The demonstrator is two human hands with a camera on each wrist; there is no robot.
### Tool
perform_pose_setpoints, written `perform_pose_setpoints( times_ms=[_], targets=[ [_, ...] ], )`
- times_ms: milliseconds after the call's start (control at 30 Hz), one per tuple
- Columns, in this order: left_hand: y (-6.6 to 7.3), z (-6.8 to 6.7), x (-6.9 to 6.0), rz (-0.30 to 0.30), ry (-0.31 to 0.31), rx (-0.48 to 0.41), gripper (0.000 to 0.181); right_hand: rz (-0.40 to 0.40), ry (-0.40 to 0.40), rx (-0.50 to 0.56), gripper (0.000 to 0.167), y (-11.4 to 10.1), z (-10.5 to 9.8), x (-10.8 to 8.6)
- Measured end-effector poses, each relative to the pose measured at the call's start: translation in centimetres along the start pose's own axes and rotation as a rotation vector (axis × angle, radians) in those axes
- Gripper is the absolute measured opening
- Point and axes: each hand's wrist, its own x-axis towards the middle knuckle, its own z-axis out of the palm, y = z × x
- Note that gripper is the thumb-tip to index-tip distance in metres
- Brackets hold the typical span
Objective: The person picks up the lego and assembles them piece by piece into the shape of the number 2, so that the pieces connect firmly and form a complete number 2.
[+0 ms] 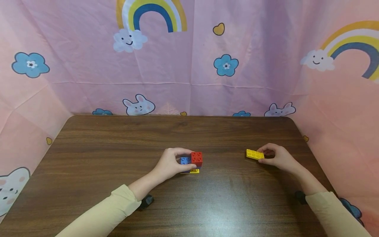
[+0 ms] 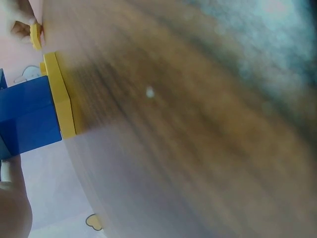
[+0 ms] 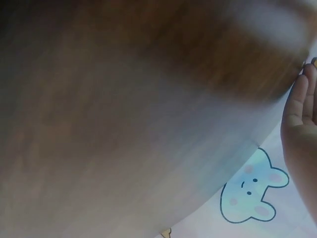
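Observation:
Near the middle of the table, my left hand (image 1: 169, 164) grips a small stack of toy building bricks between thumb and fingers. A red brick (image 1: 196, 158) tops the stack, a blue brick (image 1: 185, 160) shows beside and below it, and a yellow brick (image 1: 194, 171) forms the bottom. The left wrist view shows the blue part (image 2: 27, 116) above the yellow base (image 2: 60, 96). Off to the right, my right hand (image 1: 279, 158) pinches the right end of a separate yellow brick (image 1: 254, 154) with studs on top. In the right wrist view that brick is mostly out of frame.
A brown wood-grain table (image 1: 118, 138) carries everything. Pink printed cloth (image 1: 177, 65) hangs behind it and along both sides. Black wrist devices (image 1: 146, 201) sit at both sleeves.

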Motion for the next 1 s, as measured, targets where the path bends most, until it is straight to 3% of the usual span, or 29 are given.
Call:
perform_pose_setpoints(
  times_ms=[433, 1000],
  targets=[
    [0.2, 0.0, 0.0, -0.002, -0.006, -0.001, 0.04, -0.012, 0.017, 0.016, 0.034, -1.2, 0.7, 0.8],
    [0.0, 0.0, 0.0, 0.0, -0.002, 0.014, 0.04, -0.084, 0.019, 0.031, 0.031, -2.8, 2.0, 1.2]
  ],
)
